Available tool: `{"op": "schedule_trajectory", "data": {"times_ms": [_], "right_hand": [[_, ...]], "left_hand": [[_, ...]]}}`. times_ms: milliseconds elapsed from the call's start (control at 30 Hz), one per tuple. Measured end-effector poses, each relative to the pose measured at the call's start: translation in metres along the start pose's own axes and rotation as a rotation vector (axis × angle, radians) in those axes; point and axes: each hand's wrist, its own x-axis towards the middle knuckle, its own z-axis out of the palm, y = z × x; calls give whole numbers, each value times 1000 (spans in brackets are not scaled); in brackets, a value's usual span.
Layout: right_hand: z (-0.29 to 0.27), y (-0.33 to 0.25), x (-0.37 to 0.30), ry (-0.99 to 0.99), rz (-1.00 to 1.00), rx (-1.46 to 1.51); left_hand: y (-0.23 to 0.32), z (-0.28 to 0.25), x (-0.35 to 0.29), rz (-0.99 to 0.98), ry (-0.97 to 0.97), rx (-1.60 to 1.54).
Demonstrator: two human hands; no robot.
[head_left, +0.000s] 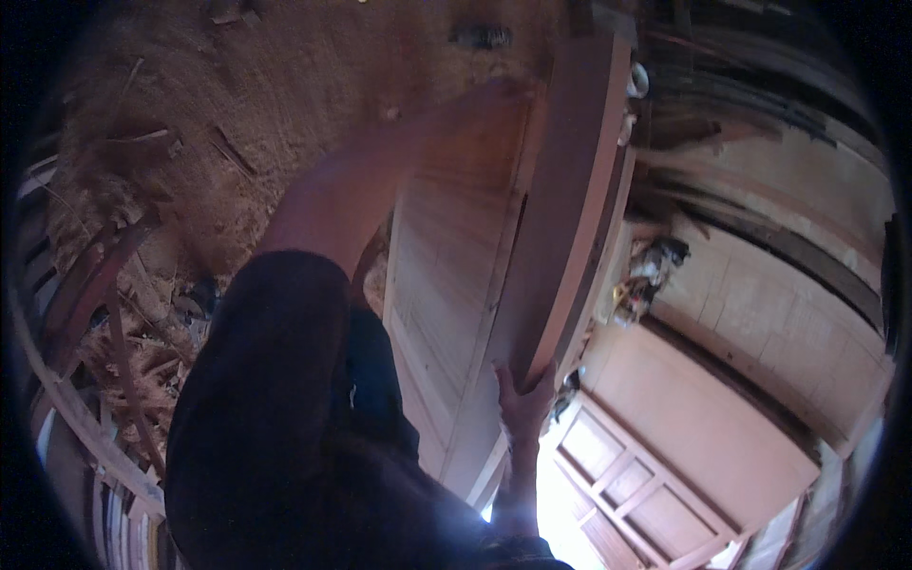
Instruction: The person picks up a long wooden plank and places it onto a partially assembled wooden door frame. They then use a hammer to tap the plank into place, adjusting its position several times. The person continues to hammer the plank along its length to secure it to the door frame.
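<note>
A long reddish-brown wooden plank (560,199) runs from the top of the view down to my right hand (525,404). That hand grips its near end, thumb on the left side and fingers round the right. Beside the plank on the left lies a paler wooden panel (442,275), which looks like part of a panelled door. My left arm stretches across this panel toward the plank's far part. My left hand (508,92) is at the panel's far end, close to the plank; it is blurred and its fingers cannot be made out.
Sawdust and wood scraps cover the floor (256,85) at left. To the right are large flat boards (703,399), a panelled door (632,484) and a cluster of small items (648,275). A white round object (637,81) sits by the plank's far end. Curved-looking timber (85,427) stands lower left.
</note>
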Motion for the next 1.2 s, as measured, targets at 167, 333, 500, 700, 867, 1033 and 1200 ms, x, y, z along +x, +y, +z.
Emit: {"op": "schedule_trajectory", "data": {"times_ms": [167, 333, 500, 700, 867, 1033, 1200], "right_hand": [[-3, -38, 44, -30, 39, -24], [-9, -76, 71, -13, 81, -84], [-14, -126, 107, -26, 212, -55], [-16, -129, 109, -51, 234, 19], [-10, -112, 103, 3, 225, -17], [-11, -113, 96, -16, 282, -53], [-8, -109, 103, 0, 215, -20]], "left_hand": [[59, -17, -17, -26, -66, -24], [56, -8, -9, -206, 45, 7], [41, 20, -3, -87, 192, -109], [16, 45, 5, -96, 241, -57], [54, 24, 3, -330, 33, -181], [60, 19, 0, -348, 58, -273], [8, 43, 6, -67, 208, -116]]}}
